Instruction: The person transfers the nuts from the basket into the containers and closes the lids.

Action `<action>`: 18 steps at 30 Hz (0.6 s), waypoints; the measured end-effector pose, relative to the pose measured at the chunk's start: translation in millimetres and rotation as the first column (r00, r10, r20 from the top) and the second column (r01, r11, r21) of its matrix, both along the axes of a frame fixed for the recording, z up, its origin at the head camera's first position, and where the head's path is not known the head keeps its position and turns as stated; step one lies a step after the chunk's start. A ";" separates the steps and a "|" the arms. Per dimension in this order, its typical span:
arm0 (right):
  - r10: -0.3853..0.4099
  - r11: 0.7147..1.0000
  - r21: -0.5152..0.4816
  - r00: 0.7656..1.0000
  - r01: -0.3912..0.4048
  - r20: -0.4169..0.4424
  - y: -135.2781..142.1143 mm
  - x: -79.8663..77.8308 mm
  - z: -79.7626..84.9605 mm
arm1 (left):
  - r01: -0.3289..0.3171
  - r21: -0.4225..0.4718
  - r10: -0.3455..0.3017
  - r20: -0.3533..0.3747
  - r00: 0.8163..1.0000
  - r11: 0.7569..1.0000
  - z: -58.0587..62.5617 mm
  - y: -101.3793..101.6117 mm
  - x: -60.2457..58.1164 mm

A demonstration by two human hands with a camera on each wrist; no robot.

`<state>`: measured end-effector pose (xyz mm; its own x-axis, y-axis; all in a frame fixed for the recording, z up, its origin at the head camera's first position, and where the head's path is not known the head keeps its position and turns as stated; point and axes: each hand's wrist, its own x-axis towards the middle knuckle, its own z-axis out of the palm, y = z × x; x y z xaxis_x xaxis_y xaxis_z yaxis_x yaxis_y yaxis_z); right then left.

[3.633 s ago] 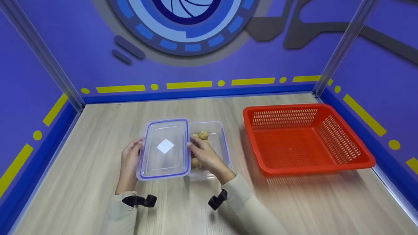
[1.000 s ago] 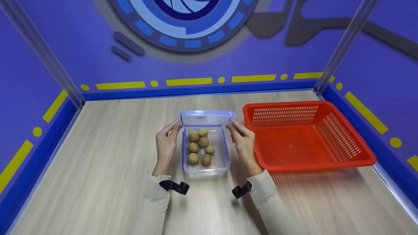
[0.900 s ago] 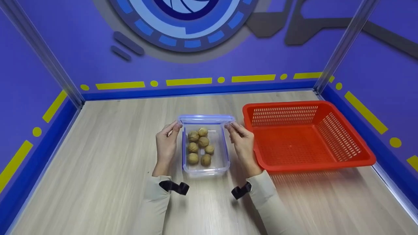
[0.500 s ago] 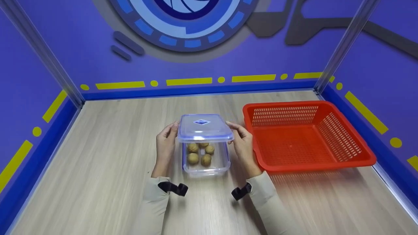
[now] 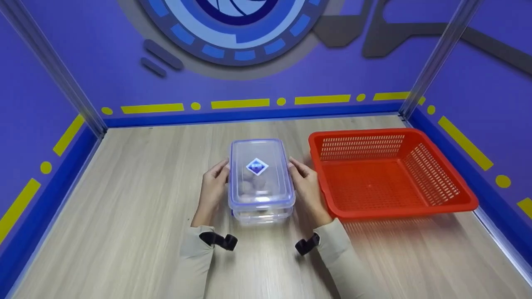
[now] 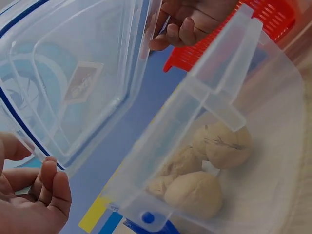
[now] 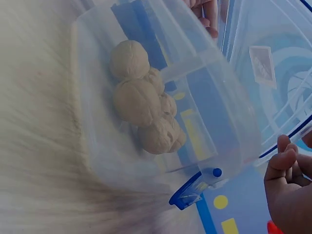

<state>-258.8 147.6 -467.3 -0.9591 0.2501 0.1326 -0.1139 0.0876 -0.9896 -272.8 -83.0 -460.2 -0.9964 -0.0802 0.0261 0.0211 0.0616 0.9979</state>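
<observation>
A clear plastic lid [image 5: 262, 182] with a blue-purple seal and a diamond sticker covers the top of a clear food container [image 5: 266, 218] in the head view. Several walnuts [image 7: 136, 101] lie inside the container, seen only dimly through the lid from above. My left hand [image 5: 214, 182] pinches the lid's left edge between thumb and fingers. On the opposite edge, my right hand [image 5: 306, 180] pinches it the same way. Both wrist views show the lid [image 6: 92, 73] tilted and apart from the container's rim. A blue side clip [image 7: 187, 190] hangs unfastened.
A red perforated basket [image 5: 370, 187] stands on the wooden table [image 5: 137, 199], close to the right hand. Blue-purple panels [image 5: 257, 91] with yellow markings wall the table at the back and both sides.
The lid came from left of the container to over it, first stood up at the far end, then swung down toward the near side. Both hands kept pinching its edges lately.
</observation>
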 end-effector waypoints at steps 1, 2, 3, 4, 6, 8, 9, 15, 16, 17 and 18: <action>0.012 1.000 0.008 1.000 -0.012 0.012 0.1 0.1 -0.7 | 0.007 -0.012 -0.007 -0.017 1.000 1.000 -1.1 0.7 0.3; 0.025 1.000 0.015 0.999 -0.025 0.021 0.2 0.2 -1.6 | 0.008 -0.034 -0.010 -0.036 0.999 0.999 -2.3 1.3 0.9; 0.039 0.999 0.033 0.999 -0.040 0.026 0.4 0.1 -2.7 | 0.004 -0.065 -0.008 -0.059 0.998 0.998 -3.7 2.0 1.1; 0.051 0.997 0.053 0.998 -0.052 0.028 0.7 -0.3 -3.7 | -0.005 -0.109 -0.004 -0.088 0.996 0.994 -5.4 2.8 0.7; 0.073 0.993 0.095 0.997 -0.075 0.015 1.1 -1.2 -4.8 | -0.035 -0.200 0.005 -0.151 0.988 0.979 -8.5 4.4 0.1; 0.073 0.984 0.161 0.997 -0.072 0.005 2.0 -1.7 -5.9 | -0.066 -0.276 0.009 -0.202 0.979 0.959 -11.3 6.1 -0.2; 0.063 0.977 0.206 0.998 -0.062 0.001 2.4 -2.0 -6.4 | -0.079 -0.303 0.009 -0.226 0.974 0.950 -12.7 6.9 -0.6; 0.038 0.937 0.347 0.999 -0.040 0.012 4.6 -3.1 -9.2 | -0.114 -0.393 -0.012 -0.304 0.953 0.912 -20.3 9.4 -0.3; 0.043 0.933 0.357 0.999 -0.045 0.013 4.9 -3.4 -10.0 | -0.114 -0.403 -0.013 -0.301 0.954 0.908 -21.3 9.5 -0.1; 0.049 0.929 0.366 0.999 -0.051 0.014 5.2 -3.9 -10.9 | -0.117 -0.412 -0.014 -0.301 0.954 0.903 -22.3 9.7 -0.4; 0.054 0.925 0.376 0.998 -0.054 0.012 5.4 -4.4 -11.8 | -0.115 -0.417 -0.014 -0.294 0.956 0.902 -23.1 9.9 -0.7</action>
<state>-263.2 153.0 -479.1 -0.9701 0.1298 0.2051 -0.1273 0.4472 -0.8853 -273.5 -73.1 -483.3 -0.9361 -0.0475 0.3486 0.2831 0.4865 0.8265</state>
